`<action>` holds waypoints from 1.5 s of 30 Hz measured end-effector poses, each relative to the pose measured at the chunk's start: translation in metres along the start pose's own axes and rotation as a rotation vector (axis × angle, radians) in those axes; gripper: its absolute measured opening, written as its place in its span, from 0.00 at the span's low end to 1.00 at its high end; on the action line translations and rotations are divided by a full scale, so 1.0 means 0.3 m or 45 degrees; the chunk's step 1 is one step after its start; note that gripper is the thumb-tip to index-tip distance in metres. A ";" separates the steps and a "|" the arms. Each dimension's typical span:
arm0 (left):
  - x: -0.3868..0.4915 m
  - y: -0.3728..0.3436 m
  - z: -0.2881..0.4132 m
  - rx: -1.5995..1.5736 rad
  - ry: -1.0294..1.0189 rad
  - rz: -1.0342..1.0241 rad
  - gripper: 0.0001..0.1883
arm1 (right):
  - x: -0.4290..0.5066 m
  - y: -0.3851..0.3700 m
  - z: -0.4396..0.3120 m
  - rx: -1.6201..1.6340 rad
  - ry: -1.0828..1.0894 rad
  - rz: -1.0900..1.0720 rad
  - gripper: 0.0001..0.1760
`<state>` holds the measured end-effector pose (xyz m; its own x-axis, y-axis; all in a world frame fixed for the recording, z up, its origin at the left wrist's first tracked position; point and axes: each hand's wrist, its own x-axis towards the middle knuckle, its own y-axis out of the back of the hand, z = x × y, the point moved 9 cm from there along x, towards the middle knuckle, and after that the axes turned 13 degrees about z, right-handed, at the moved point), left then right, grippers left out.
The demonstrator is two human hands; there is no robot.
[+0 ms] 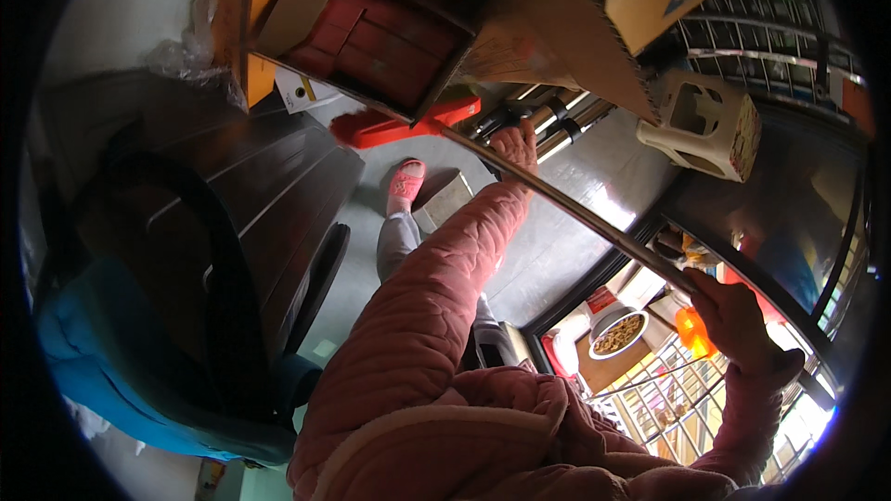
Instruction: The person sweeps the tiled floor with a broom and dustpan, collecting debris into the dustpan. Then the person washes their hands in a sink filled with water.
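My right hand (734, 323) at the right is closed round the upper end of a metal broom handle (585, 216). The handle slants up and left to a red broom head (418, 122) with red bristles, beside an open box with a dark red inside (383, 42). My left hand (515, 146) reaches beyond the handle, which crosses in front of its wrist. Its fingertips are near several chrome tubes with black clamps (557, 125); whether they grip anything is unclear.
Cardboard boxes (536, 35) stand ahead. A beige plastic stool (724, 129) lies tipped at the upper right, near wire racks. A bowl of dry food (618, 332) is at the lower right. A dark slatted piece of furniture (278, 181) and a blue padded item (139, 376) are left.
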<state>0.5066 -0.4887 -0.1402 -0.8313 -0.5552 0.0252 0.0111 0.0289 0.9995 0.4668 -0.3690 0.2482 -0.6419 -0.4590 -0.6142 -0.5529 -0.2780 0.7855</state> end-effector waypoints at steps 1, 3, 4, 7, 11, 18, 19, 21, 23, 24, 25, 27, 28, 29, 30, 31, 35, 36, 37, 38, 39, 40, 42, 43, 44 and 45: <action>0.009 -0.001 -0.003 -0.003 0.002 -0.015 0.27 | -0.030 0.002 0.017 0.064 -0.012 0.026 0.15; 0.026 -0.001 -0.019 0.015 0.038 -0.043 0.26 | -0.086 0.009 0.071 0.104 -0.072 0.023 0.15; 0.035 -0.001 -0.023 0.002 0.008 -0.044 0.28 | -0.110 0.016 0.084 0.172 -0.047 0.039 0.16; 0.068 -0.003 -0.047 -0.053 0.011 -0.096 0.40 | -0.184 0.010 0.146 0.299 -0.113 0.041 0.16; 0.114 0.026 -0.062 -0.167 0.000 -0.074 0.40 | -0.265 -0.093 0.232 0.480 -0.301 -0.038 0.18; 0.236 0.050 -0.058 -0.116 -0.167 0.090 0.42 | -0.273 -0.170 0.294 0.609 -0.245 0.092 0.23; 0.261 0.059 -0.063 -0.084 -0.202 0.157 0.42 | -0.265 -0.175 0.296 0.585 -0.232 0.084 0.23; 0.290 0.047 -0.081 -0.078 -0.253 0.125 0.45 | -0.241 -0.190 0.297 0.576 -0.216 0.065 0.23; 0.313 0.042 -0.093 -0.102 -0.238 0.085 0.48 | -0.211 -0.192 0.299 0.605 -0.207 0.077 0.23; 0.306 0.030 -0.102 -0.088 -0.229 0.009 0.49 | -0.202 -0.189 0.304 0.584 -0.221 0.084 0.22; 0.300 0.033 -0.107 -0.104 -0.212 -0.014 0.49 | -0.195 -0.192 0.314 0.589 -0.262 0.065 0.22; 0.301 0.043 -0.108 -0.153 -0.183 -0.031 0.49 | -0.178 -0.141 0.293 0.557 -0.130 0.194 0.23; 0.296 0.050 -0.111 -0.195 -0.165 -0.020 0.49 | -0.177 -0.136 0.288 0.544 -0.117 0.167 0.23; 0.288 0.057 -0.116 -0.237 -0.146 -0.009 0.49 | -0.176 -0.131 0.285 0.530 -0.103 0.148 0.23; 0.282 0.063 -0.121 -0.278 -0.125 0.006 0.49 | -0.175 -0.123 0.278 0.529 -0.079 0.133 0.24; 0.265 0.100 -0.117 -0.356 -0.169 0.139 0.51 | -0.174 -0.110 0.273 0.510 -0.056 0.148 0.23; 0.221 0.134 -0.112 -0.409 -0.257 0.263 0.51 | -0.163 -0.091 0.280 0.434 -0.063 0.152 0.23; 0.216 0.142 -0.108 -0.418 -0.276 0.299 0.50 | -0.164 -0.089 0.280 0.420 -0.059 0.156 0.23; 0.213 0.138 -0.110 -0.411 -0.278 0.278 0.50 | -0.164 -0.089 0.278 0.406 -0.052 0.158 0.23; 0.210 0.146 -0.110 -0.433 -0.292 0.300 0.49 | -0.167 -0.089 0.276 0.394 -0.044 0.159 0.23; 0.210 0.137 -0.111 -0.416 -0.293 0.254 0.50 | -0.171 -0.092 0.274 0.409 -0.044 0.159 0.23; 0.212 0.141 -0.108 -0.431 -0.309 0.255 0.50 | -0.175 -0.096 0.277 0.417 -0.069 0.154 0.22; 0.219 0.132 -0.109 -0.365 -0.298 0.207 0.50 | -0.185 -0.105 0.280 0.438 -0.093 0.140 0.22; 0.228 0.120 -0.111 -0.285 -0.265 0.165 0.51 | -0.188 -0.105 0.276 0.433 -0.082 0.159 0.22; 0.230 0.109 -0.113 -0.206 -0.230 0.119 0.51 | -0.189 -0.107 0.274 0.427 -0.072 0.174 0.22; 0.243 0.096 -0.113 -0.173 -0.192 0.069 0.52 | -0.191 -0.105 0.265 0.426 -0.039 0.197 0.22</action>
<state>0.4651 -0.5564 -0.1089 -0.9011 -0.4249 0.0863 0.1244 -0.0629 0.9902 0.4788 -0.2669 0.2526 -0.7441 -0.4474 -0.4961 -0.5880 0.0861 0.8043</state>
